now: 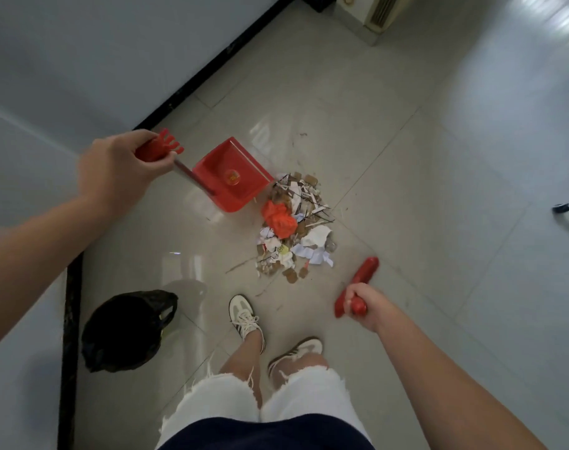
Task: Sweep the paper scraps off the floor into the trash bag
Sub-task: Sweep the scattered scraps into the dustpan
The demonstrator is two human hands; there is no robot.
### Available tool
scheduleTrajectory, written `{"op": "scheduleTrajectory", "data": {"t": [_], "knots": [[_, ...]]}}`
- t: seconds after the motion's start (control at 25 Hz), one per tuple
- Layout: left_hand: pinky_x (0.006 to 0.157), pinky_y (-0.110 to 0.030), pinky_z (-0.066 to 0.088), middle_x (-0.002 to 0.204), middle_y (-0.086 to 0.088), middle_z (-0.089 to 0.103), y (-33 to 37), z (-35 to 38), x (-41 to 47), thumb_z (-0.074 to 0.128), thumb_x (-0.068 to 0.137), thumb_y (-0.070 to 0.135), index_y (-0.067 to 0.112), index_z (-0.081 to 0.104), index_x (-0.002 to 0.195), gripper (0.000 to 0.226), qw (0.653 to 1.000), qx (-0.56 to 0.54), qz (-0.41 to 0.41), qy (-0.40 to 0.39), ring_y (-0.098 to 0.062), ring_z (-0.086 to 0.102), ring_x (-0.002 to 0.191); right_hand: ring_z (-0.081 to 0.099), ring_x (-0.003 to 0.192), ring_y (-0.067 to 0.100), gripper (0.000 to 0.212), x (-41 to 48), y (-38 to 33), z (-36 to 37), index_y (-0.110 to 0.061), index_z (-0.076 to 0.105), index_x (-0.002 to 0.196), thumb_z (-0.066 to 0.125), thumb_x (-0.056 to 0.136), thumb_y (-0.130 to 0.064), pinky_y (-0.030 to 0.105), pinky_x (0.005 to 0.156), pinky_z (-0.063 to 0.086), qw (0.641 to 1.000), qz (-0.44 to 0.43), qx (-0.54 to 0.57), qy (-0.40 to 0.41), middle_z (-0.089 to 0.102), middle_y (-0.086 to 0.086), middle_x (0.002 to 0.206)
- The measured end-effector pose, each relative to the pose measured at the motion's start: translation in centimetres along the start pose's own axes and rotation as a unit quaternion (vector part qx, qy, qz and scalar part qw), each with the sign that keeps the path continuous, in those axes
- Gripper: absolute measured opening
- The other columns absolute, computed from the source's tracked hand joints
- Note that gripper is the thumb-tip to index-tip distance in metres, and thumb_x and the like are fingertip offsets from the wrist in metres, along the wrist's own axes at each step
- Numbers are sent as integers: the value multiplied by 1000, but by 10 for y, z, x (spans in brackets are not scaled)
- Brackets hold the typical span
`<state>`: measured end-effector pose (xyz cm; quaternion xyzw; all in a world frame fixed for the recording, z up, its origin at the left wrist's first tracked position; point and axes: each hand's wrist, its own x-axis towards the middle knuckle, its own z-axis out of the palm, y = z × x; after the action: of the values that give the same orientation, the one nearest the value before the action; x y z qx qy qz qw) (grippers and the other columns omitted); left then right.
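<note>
Left grip [121, 170] is curling round the red handle top [158, 147] of the dustpan [234, 177]. The pan is sitting on the floor [406, 157], its mouth facing the scraps [296, 228], its lip just beside the pile's far end. The pile's long axis is running from the pan toward the shoes [246, 316]. Right grip [364, 306] is holding the broom handle [362, 274], which is slanting beside the pile. The black bag [127, 329] is lying well apart, by the wall.
</note>
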<state>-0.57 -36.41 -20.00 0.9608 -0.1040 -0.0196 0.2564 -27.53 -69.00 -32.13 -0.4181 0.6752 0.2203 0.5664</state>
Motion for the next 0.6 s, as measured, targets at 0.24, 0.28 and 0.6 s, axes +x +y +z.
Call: {"op": "scheduleTrajectory", "data": {"t": [0.24,0.28,0.6], "knots": [[70,-37,49,89,-6,72,-49,-6,-7,67,84,45,22,69,103,30,1000,12,10,-6,-31,65,83,39,25,7,23,-44,-40,71,-10,41,73,35,81,11,14,27,34,993,-1,2,-118,44,0,33],[69,-37,49,90,-7,72,-53,-9,-9,67,84,46,22,69,103,31,1000,14,9,-6,-32,66,83,39,25,6,25,-53,-45,70,-10,39,69,34,83,9,13,27,33,992,1,-3,-128,43,0,33],[65,-40,52,85,-10,72,-79,-29,-31,65,79,54,25,70,99,36,995,32,-93,1,-35,67,81,40,24,4,24,-133,-116,18,-9,39,71,38,90,6,11,26,32,983,-44,-171,-50,39,2,45]]}}
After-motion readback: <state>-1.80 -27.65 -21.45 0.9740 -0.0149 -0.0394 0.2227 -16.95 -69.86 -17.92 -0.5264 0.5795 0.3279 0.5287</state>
